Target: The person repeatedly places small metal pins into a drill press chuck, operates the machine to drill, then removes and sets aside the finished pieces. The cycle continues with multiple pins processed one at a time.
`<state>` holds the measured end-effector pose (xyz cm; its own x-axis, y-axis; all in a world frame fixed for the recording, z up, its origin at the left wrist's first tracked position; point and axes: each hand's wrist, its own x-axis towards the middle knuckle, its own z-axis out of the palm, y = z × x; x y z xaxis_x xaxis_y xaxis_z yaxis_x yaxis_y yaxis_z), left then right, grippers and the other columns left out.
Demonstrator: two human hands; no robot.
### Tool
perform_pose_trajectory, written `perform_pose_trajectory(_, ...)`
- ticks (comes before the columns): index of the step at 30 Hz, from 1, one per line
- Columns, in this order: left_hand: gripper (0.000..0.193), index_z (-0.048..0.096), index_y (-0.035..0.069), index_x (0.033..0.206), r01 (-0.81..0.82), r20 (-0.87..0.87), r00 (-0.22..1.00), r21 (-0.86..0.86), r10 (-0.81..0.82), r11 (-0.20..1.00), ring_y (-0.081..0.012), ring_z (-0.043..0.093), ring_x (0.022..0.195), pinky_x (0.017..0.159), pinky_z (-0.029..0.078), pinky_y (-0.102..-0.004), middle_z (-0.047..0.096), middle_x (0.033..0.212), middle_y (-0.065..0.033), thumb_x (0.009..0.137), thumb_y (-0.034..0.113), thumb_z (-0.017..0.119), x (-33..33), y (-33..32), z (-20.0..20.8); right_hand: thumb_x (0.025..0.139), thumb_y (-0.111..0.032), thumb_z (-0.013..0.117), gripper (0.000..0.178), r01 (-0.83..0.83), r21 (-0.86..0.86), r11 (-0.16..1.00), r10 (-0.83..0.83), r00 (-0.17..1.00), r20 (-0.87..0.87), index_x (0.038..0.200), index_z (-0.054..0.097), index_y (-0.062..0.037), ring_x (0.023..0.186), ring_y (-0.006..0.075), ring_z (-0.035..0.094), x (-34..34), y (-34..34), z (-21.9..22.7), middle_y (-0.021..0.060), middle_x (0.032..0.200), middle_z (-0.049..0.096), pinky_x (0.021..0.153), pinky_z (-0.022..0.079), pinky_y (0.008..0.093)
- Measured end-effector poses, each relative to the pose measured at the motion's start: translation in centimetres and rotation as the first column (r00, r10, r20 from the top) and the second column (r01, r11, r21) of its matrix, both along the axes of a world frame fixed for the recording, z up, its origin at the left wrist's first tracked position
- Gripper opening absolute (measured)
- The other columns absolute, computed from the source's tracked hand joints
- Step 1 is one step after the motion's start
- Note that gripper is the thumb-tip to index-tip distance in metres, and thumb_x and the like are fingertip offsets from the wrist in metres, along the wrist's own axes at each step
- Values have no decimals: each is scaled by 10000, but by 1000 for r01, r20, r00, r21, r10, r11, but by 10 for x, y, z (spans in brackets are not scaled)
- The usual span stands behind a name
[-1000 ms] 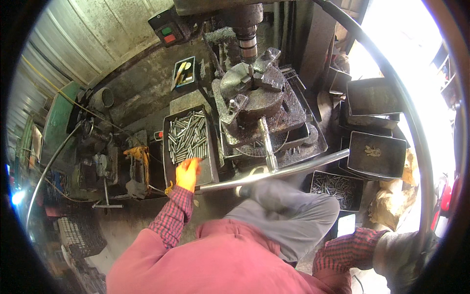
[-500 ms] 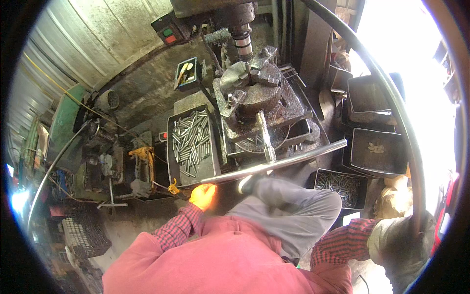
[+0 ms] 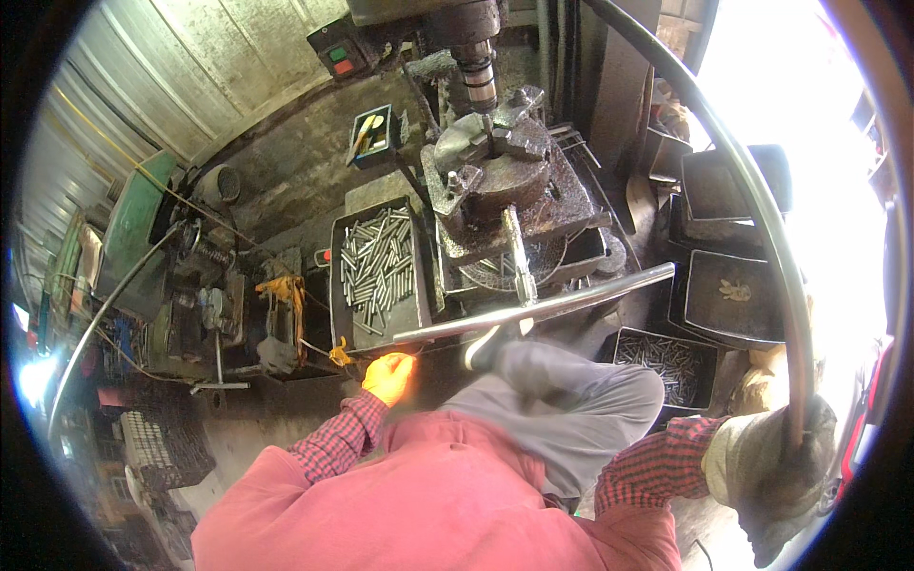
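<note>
My right hand (image 3: 776, 476), in a soiled pale glove, is wrapped round the lower end of a long curved lever (image 3: 776, 224) at the right. Closed fingers show on my left hand (image 3: 388, 379), in an orange glove; whatever they hold, if anything, is hidden. It is just below the left end of a long polished metal bar (image 3: 543, 310) and near the front edge of a tray (image 3: 386, 333) of short metal pins (image 3: 379, 262). Beyond the bar, a drill press has its drill bit (image 3: 488, 133) pointing down at a chuck-like fixture (image 3: 505, 176).
A second bin (image 3: 709, 395) of dark metal pieces sits right of my legs, beside stacked dark trays (image 3: 733, 295). A small box (image 3: 371, 138) with a brush stands behind the pin tray. A switch box (image 3: 338, 55) is beside the drill head. Greasy machinery (image 3: 214, 305) stands at the left.
My left hand has shifted slightly left and down from the bar's end, leaving a small gap. My right hand has moved slightly left with the lever's lower end. The view has shifted slightly.
</note>
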<state>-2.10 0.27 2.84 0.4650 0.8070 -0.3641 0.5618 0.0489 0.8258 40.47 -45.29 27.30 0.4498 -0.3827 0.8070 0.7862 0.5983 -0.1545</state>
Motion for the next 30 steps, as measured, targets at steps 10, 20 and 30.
perform_pose_trajectory(10,221,719,14,1090,0,33,999,19,-1,1000,-84,603,761,688,504,-252,674,880,6,1033,218,655,-5,-1,-5,901,-661,655,547,-340,93,936,313,923,224,692,679,-157,592,89,504,-20,59,27,-51,554,571,867,399,366)
perform_pose_trajectory(20,210,719,23,1068,10,30,999,51,-11,999,-81,584,732,659,490,-244,651,843,15,1029,218,650,-10,0,-12,945,-626,615,512,-533,281,798,504,846,175,660,521,-212,595,57,431,-23,44,-1,-83,577,413,889,362,355)
perform_pose_trajectory(30,221,725,33,1054,10,45,999,31,-11,999,-73,576,705,658,481,-244,652,809,16,1026,240,651,-2,-10,-10,1015,-541,516,456,-680,183,710,640,731,237,784,455,-153,795,68,476,-9,30,29,-37,734,448,1015,303,467)
